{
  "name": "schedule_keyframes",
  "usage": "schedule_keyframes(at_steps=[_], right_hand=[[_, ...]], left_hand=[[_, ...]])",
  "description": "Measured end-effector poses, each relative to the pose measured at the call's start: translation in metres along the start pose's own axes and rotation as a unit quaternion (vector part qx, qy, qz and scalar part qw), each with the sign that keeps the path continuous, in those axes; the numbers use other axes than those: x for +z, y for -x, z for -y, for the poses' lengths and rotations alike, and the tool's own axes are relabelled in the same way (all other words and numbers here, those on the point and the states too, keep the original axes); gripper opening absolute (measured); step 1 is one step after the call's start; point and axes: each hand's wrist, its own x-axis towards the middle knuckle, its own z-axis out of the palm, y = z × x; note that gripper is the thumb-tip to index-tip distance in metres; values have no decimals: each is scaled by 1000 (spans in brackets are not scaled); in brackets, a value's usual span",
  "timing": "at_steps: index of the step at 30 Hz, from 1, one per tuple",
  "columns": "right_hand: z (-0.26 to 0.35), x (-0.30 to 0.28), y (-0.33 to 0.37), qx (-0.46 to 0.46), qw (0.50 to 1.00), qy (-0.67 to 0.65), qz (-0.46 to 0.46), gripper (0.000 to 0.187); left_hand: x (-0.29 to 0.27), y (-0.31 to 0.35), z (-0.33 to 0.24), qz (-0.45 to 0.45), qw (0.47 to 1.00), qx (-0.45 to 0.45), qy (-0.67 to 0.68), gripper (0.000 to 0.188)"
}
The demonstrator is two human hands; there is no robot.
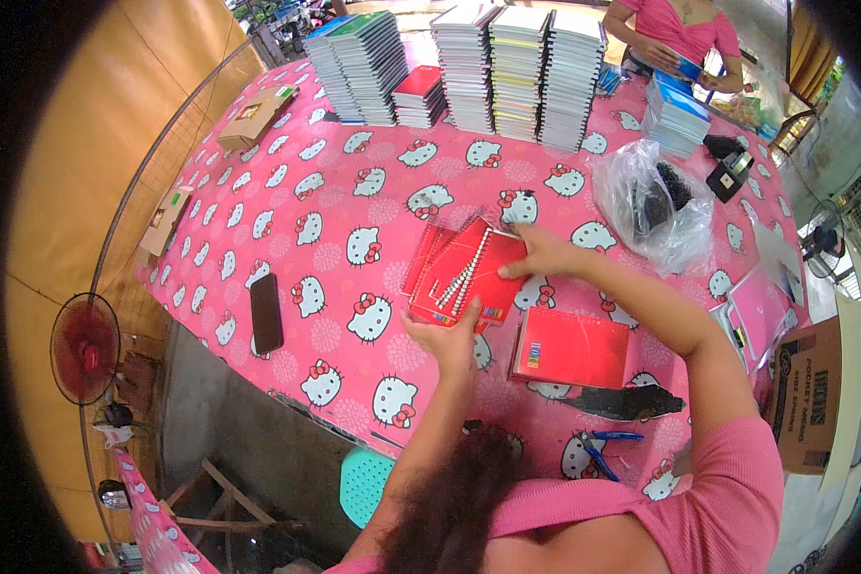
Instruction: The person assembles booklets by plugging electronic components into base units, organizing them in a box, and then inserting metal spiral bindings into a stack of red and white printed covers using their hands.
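Both hands grip a fanned bunch of red notebooks above the pink table. My left hand closes on their near lower edge, thumb on top of the cover. On the far right edge my right hand pinches the covers with its thumb on top. Thin white binding coils lie across the uppermost cover, close to my left thumb. A stack of red notebooks rests on the table to the right, below my right forearm. Blue-handled pliers lie nearer to me, beside a black scrap.
Tall stacks of spiral notebooks line the far side. A clear plastic bag with black coils sits at right, a cardboard box beyond the table's right edge. A dark phone lies at left. Another person stands far right, holding something blue.
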Motion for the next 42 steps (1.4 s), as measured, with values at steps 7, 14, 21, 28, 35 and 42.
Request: schedule_keyframes(at_steps=[7,14,21,28,35,42], right_hand=[[5,3,-52,87,971,-221,41,62],[8,7,-61,173,880,-386,218,55],[-11,22,-32,-85,946,-312,-26,90],[-48,-7,32,-238,890,-347,-175,125],[-89,15,62,-138,952,-69,-266,145],[-85,31,61,-8,940,-207,-271,138]], left_hand=[[3,-38,9,13,993,-119,22,107],[-3,-45,-29,144,958,-201,149,91],[-3,-34,-49,211,969,-20,129,93],[43,-50,-51,399,885,227,83,114],[69,-50,-16,527,827,191,52,130],[79,-54,-19,572,804,122,111,129]])
